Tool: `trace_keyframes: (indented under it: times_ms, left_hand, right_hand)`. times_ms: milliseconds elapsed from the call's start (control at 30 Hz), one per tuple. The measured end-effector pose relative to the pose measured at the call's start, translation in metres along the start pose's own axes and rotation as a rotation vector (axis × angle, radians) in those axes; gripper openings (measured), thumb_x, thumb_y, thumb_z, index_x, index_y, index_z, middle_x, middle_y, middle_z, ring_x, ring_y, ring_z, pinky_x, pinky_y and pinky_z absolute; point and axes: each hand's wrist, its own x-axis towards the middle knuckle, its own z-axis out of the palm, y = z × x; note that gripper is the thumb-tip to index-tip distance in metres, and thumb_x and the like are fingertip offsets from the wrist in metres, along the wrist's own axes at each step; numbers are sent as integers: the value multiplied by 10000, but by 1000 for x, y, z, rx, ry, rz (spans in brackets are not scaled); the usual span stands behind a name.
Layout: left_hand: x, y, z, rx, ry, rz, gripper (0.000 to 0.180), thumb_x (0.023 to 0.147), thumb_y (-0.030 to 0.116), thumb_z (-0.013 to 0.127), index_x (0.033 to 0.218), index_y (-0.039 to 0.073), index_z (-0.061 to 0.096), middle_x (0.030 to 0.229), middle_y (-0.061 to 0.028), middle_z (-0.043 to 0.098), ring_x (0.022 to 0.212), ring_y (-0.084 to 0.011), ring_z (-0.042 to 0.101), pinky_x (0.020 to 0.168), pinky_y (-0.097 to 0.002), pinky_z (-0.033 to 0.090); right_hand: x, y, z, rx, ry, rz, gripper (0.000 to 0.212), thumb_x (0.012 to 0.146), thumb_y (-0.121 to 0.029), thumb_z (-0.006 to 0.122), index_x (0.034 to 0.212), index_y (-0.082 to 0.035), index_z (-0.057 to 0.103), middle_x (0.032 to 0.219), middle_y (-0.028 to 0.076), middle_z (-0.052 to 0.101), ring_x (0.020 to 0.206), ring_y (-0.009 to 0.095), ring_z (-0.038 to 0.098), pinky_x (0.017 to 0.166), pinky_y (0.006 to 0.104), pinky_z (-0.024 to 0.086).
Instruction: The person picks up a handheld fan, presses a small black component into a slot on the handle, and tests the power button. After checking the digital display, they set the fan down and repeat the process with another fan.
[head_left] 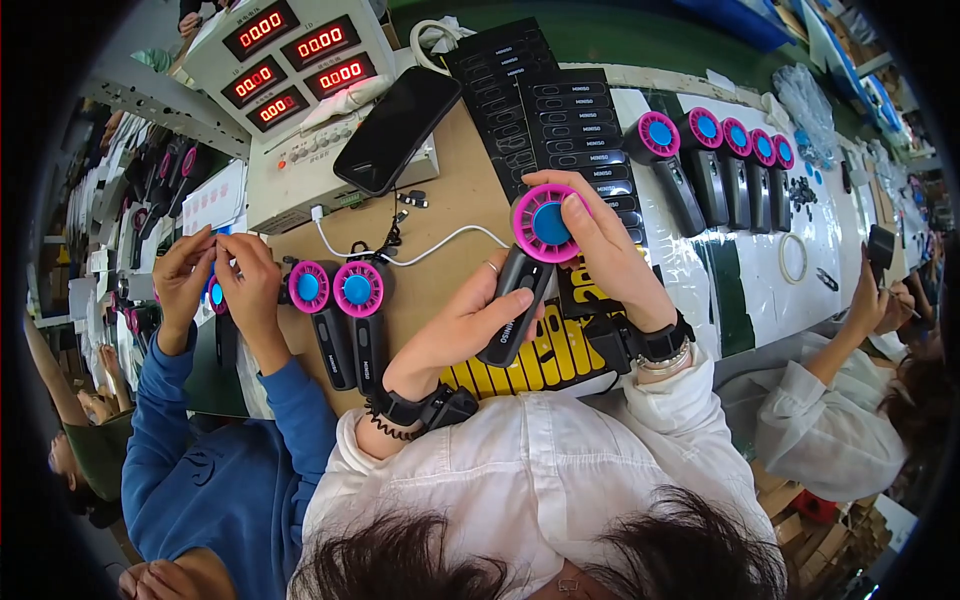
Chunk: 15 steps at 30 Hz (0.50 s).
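A handheld fan with a black handle, pink grille and blue centre is in front of me, tilted, its head up and to the right. My left hand is wrapped round the handle, the thumb lying along its front. My right hand grips the fan's round head, with the thumb near the blue centre and fingers behind the rim. Two more fans, one beside another, lie to the left of my left hand. Beneath my hands are yellow pieces in a row; what they are I cannot tell.
A meter box with red digits stands at the back left, a black phone leaning on it. A white cable crosses the table. Dark printed sheets lie behind, several fans at right. Co-workers' hands are at left and right.
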Motion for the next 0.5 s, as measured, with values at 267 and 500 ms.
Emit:
trace_keyframes:
  times_ms: [267, 500]
  left_hand:
    - [4, -2, -2, 5, -10, 18, 398, 929, 178, 468, 1246, -4, 311, 878, -63, 539, 722, -118, 567, 664, -253, 477]
    - [4, -5, -5, -48, -7, 4, 429, 923, 163, 471, 1275, -5, 291, 887, -73, 543, 727, -131, 570, 672, -267, 482]
  right_hand:
    - [3, 3, 0, 28, 0, 3, 403, 991, -331, 296, 1220, -44, 463, 1038, 32, 544, 953, 78, 498, 852, 215, 391]
    - [4, 4, 0, -4, 14, 2, 420, 990, -348, 289, 1221, -42, 461, 1024, 31, 548, 940, 77, 504, 836, 214, 399]
